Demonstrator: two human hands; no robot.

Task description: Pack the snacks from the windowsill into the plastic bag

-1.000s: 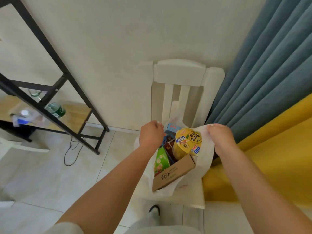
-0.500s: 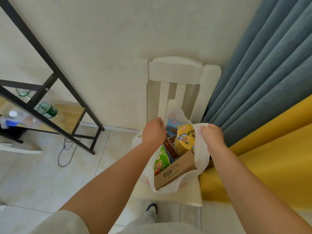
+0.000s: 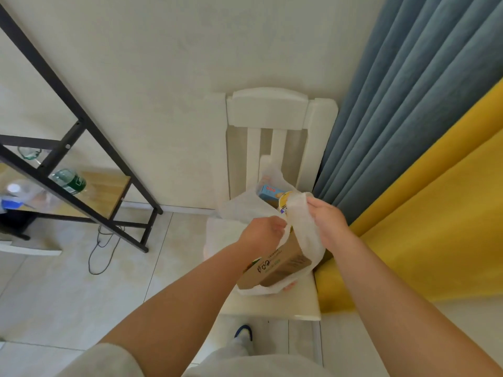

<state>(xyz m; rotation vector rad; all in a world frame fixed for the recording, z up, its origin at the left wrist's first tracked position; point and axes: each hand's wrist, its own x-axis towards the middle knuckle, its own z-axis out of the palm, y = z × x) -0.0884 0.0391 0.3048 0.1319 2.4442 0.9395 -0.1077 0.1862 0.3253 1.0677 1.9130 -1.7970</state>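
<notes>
Both hands grip the white plastic bag (image 3: 304, 227) by its handles, the left hand (image 3: 265, 234) pinching one strap and the right hand (image 3: 326, 223) curled round the other, drawn close together over the snacks. Inside it a brown cardboard box (image 3: 277, 265), a blue carton (image 3: 269, 192) and a yellow cup (image 3: 284, 202) show. It sits on the white chair (image 3: 272, 306), beside the blue curtain (image 3: 408, 104).
</notes>
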